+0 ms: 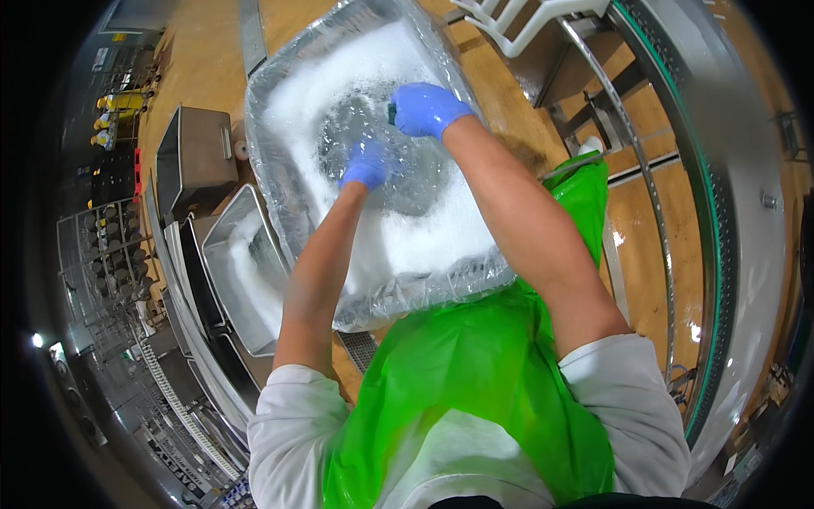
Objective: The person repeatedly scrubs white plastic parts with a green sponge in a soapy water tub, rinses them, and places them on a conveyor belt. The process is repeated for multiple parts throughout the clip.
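A large tub lined with clear plastic holds foamy white water in front of me. My right hand, in a blue glove, is closed on a dark green scrub pad above the water. My left hand, also in a blue glove, is dipped in the suds and grips something under the water that I cannot make out. A green plastic apron covers my front.
To the left, a steel pan with foam stands beside other steel pans. A curved steel conveyor rail runs along the right. A white plastic rack sits at the top. Racks with bottles stand at far left.
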Demonstrator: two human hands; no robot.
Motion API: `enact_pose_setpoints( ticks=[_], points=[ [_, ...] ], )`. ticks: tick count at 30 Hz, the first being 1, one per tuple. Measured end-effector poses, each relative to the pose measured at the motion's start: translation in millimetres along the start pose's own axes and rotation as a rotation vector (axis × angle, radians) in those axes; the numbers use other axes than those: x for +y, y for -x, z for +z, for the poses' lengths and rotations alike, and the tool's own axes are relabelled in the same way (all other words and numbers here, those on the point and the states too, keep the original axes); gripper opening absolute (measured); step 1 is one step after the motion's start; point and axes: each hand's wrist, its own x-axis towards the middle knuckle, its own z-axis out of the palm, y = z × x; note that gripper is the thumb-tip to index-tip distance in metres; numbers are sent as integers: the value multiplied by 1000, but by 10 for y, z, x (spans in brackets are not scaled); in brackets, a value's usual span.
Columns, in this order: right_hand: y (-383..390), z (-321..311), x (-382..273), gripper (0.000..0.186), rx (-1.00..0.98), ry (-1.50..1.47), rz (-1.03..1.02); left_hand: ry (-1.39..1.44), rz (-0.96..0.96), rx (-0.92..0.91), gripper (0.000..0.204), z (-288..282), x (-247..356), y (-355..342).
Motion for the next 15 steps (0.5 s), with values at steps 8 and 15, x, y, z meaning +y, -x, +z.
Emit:
enact_pose_setpoints(
  ticks=[8,15],
  points=[
    [6,-83,-113,21,91,38,-70,670,-34,-271,59,-260,424,570],
    [350,-242,-236,9,1133,368,-132,302,109,-533,60,-574,902,734]
  ],
)
